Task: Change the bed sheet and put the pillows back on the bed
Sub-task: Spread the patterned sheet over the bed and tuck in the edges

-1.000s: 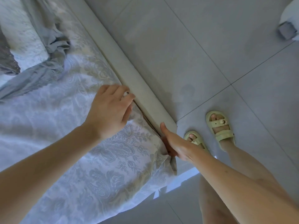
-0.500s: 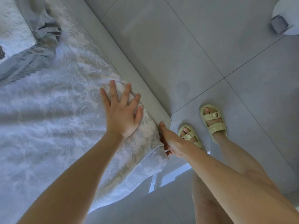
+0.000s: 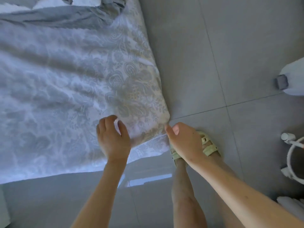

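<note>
Grey-patterned sheet (image 3: 65, 79) lies under curled left hand (image 3: 113, 139); right hand (image 3: 184, 140) pinches corner (image 3: 164, 120).

place: you are standing in a home bedroom | evidence: a paisley bed sheet (image 3: 128, 83) is lying spread out | grey floor tiles (image 3: 205, 46) are running alongside
</note>
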The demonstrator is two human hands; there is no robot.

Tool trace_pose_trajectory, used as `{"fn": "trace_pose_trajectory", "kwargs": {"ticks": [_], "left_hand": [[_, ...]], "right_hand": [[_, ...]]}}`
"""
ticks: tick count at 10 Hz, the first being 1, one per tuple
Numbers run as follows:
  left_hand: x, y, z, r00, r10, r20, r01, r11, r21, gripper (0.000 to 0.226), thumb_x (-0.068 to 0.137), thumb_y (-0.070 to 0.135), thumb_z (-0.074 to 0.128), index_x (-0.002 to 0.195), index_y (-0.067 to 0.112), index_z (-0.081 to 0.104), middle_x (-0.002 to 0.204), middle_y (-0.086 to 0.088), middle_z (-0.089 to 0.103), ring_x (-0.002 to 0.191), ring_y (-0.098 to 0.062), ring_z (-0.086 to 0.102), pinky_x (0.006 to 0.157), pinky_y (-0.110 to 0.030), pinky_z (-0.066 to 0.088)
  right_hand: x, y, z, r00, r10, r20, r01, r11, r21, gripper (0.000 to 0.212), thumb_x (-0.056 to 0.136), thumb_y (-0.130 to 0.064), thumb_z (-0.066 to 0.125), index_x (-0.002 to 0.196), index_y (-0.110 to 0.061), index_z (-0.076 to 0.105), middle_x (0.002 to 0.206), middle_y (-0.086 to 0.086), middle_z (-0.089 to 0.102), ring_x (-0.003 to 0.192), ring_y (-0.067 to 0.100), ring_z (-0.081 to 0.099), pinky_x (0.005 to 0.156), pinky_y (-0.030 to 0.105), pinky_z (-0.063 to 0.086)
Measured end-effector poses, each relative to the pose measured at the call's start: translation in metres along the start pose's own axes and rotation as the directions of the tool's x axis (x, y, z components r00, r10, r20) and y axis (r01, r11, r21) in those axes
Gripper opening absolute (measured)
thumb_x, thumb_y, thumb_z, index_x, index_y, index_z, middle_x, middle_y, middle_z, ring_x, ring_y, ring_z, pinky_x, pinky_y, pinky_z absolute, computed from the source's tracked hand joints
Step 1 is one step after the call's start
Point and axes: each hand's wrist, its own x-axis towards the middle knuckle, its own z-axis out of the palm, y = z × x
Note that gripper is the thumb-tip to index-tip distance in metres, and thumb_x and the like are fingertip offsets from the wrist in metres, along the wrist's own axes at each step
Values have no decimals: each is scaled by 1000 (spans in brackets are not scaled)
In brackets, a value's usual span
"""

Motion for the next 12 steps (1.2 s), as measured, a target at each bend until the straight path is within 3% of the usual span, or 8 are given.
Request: {"fn": "trace_pose_trajectory", "kwargs": {"ticks": [2, 3, 4, 5, 8, 10, 11, 12], "left_hand": [[-90, -27, -30, 478, -857, 192, 878, 462, -123, 27, 96, 28, 49, 81, 5, 52, 71, -8, 55, 69, -29, 52, 63, -31, 35], [-104, -23, -11, 127, -802, 583, 919, -127, -374, 36, 94, 34, 56, 75, 3, 56, 71, -10, 59, 63, -23, 55, 60, -31, 46], [-102, -11, 9, 80, -631, 772, 741, -480, -469, 30, 93, 31, 59, 85, 1, 56, 87, -13, 60, 77, -23, 60, 77, -38, 51], [-91, 0, 18, 103, -690, 717, 602, -530, -597, 21, 93, 17, 59, 84, -1, 57, 82, -13, 60, 75, -23, 61, 81, -38, 53], [-125, -3, 28, 219, -917, 333, 832, -3, -555, 48, 98, 31, 43, 58, 9, 58, 59, -7, 62, 66, -30, 62, 69, -38, 53], [-135, -12, 36, 82, -849, 522, 818, -242, -522, 37, 98, 24, 47, 67, 9, 60, 60, -8, 59, 57, -22, 56, 75, -37, 52], [-128, -22, 33, 62, -765, 641, 821, -326, -469, 27, 93, 18, 50, 71, 5, 58, 66, -9, 59, 56, -23, 56, 64, -33, 51], [-124, -57, 20, 82, -757, 648, 771, -364, -523, 15, 85, 17, 57, 77, 4, 57, 76, -11, 56, 60, -23, 51, 64, -31, 45]], "right_hand": [[-25, 6, 29, 969, 130, 211, -165, 973, 162, 43, 87, -33, 58, 56, -3, 54, 51, 12, 53, 48, 22, 51, 49, 30, 43], [-17, -2, 41, 744, 280, 607, -629, 601, 494, 37, 79, -30, 73, 56, -13, 50, 37, -2, 38, 31, 9, 23, 35, 16, 16], [-9, -9, 42, 797, 403, 449, -598, 629, 497, 25, 93, -17, 57, 68, -13, 51, 50, -1, 49, 39, 9, 43, 38, 16, 33], [-11, -13, 42, 865, 351, 359, -495, 716, 493, 18, 92, -8, 55, 74, -11, 52, 45, -6, 58, 46, 8, 55, 44, 15, 46], [-22, 10, 51, 952, 241, 186, -259, 963, 76, 36, 90, -17, 61, 57, -6, 53, 36, -3, 53, 25, 2, 43, 34, 19, 33], [-22, 8, 49, 948, 226, 223, -192, 968, -164, 18, 89, -4, 52, 74, -1, 58, 50, 6, 57, 39, 16, 55, 35, 22, 31], [-20, -11, 40, 937, 179, 300, -29, 896, -443, 16, 89, -11, 52, 85, 1, 62, 54, 6, 61, 51, 19, 62, 41, 24, 36], [-22, -37, 38, 919, -38, 392, 361, 482, -799, 25, 92, -24, 52, 103, -3, 60, 86, 7, 68, 72, 18, 67, 60, 22, 46]]}}
